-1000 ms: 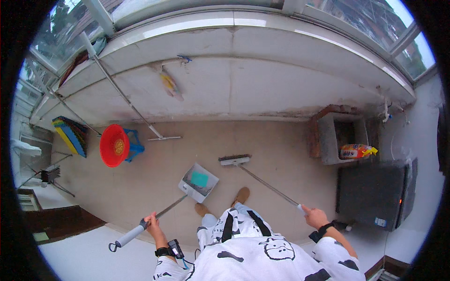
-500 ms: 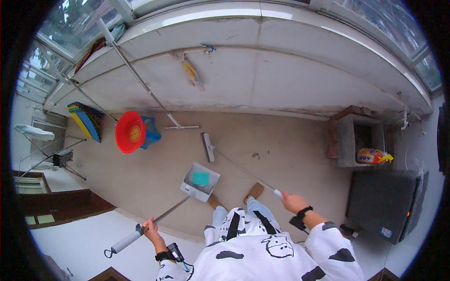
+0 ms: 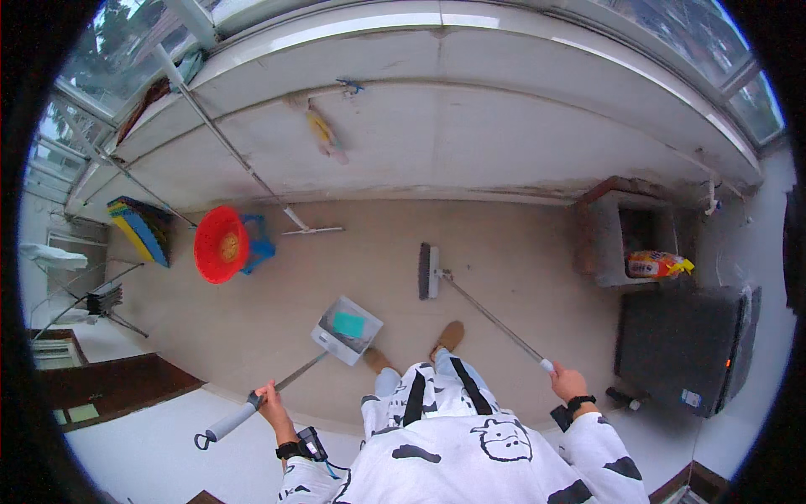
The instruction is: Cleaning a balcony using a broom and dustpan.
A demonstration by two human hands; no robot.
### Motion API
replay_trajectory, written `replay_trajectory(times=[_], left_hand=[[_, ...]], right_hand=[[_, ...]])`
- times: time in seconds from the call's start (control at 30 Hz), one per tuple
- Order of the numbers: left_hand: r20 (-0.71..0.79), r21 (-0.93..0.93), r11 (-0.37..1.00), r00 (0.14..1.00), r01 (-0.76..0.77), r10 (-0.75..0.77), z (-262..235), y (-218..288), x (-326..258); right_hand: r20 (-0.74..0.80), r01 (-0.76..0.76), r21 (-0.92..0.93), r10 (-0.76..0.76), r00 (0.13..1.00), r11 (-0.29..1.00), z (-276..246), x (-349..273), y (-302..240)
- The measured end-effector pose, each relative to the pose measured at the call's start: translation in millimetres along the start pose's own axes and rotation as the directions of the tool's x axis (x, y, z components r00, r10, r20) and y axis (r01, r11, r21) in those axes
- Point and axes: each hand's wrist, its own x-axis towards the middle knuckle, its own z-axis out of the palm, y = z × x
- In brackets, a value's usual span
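My left hand (image 3: 270, 405) is closed around the grey handle of a long-handled dustpan (image 3: 334, 346), whose pan rests on the floor just ahead of my feet. Inside the pan lies a flat teal piece (image 3: 348, 325) among some greyish bits. At the right, my right hand (image 3: 568, 384) grips the white end of a broom handle. The broom head (image 3: 430, 271), grey and white with dark bristles, stands on the floor to the right of the pan, its bristle side facing left. The two tools do not touch.
A red basin (image 3: 222, 244) sits on a blue stool (image 3: 258, 245), near folded coloured mats (image 3: 138, 231). A squeegee mop (image 3: 311, 230) leans against the wall. To the right are a grey concrete sink (image 3: 600, 239) with an orange bag (image 3: 659, 265), and a black cabinet (image 3: 676, 349).
My right hand has moved right, and the broom head now stands farther right from the pan. The dark debris seen on the floor earlier no longer shows. My left hand stays on the dustpan handle.
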Motion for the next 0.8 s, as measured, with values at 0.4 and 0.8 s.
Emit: replay_trajectory(times=[0.4, 0.8], left_hand=[[0.051, -0.006, 1.0, 0.999, 0.004, -0.004, 18.8, 45.0, 4.5], [0.146, -0.008, 0.999, 0.989, -0.032, 0.033, 62.1, 61.1, -6.7]], right_hand=[[-0.034, 0.17, -0.159, -0.177, 0.984, 0.973, -21.2, -27.0, 29.7], [-0.208, 0.139, -0.377, -0.229, 0.951, 0.916, -98.1, 48.3, 40.6]])
